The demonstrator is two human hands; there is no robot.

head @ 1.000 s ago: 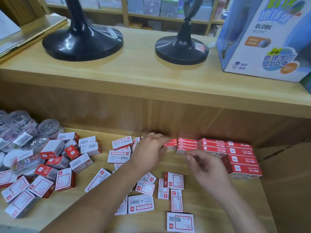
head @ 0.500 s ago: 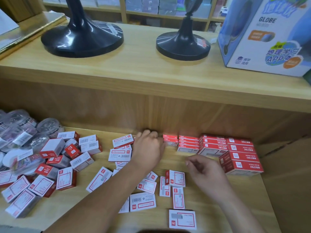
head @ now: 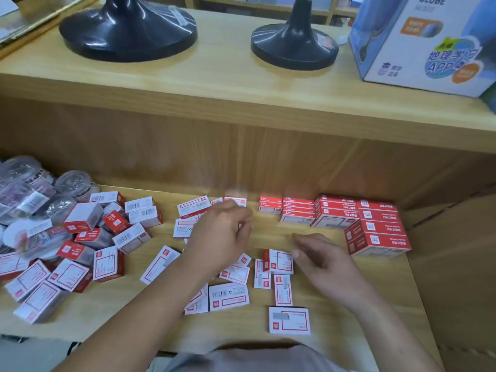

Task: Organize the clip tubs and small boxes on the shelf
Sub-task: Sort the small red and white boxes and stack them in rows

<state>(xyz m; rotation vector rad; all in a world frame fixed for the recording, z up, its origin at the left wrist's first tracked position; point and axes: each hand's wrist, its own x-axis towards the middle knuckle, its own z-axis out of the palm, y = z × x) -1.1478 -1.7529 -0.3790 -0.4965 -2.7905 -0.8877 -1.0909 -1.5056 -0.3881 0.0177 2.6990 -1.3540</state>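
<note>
Left hand [head: 222, 232] over loose boxes [head: 228, 296]: fingers blurred, grip unclear. Right hand [head: 322, 260] fingers relaxed, empty. Stack [head: 375, 226] at 2 o'clock.

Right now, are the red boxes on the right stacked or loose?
Stacked: the red boxes sit in tidy layers, edges aligned.

Both forearms [head: 150, 299] are bare along their whole visible length. The left hand [head: 222, 233] and right hand [head: 323, 263] are bare as well. A light grey garment [head: 257, 358] covers the torso.
</note>
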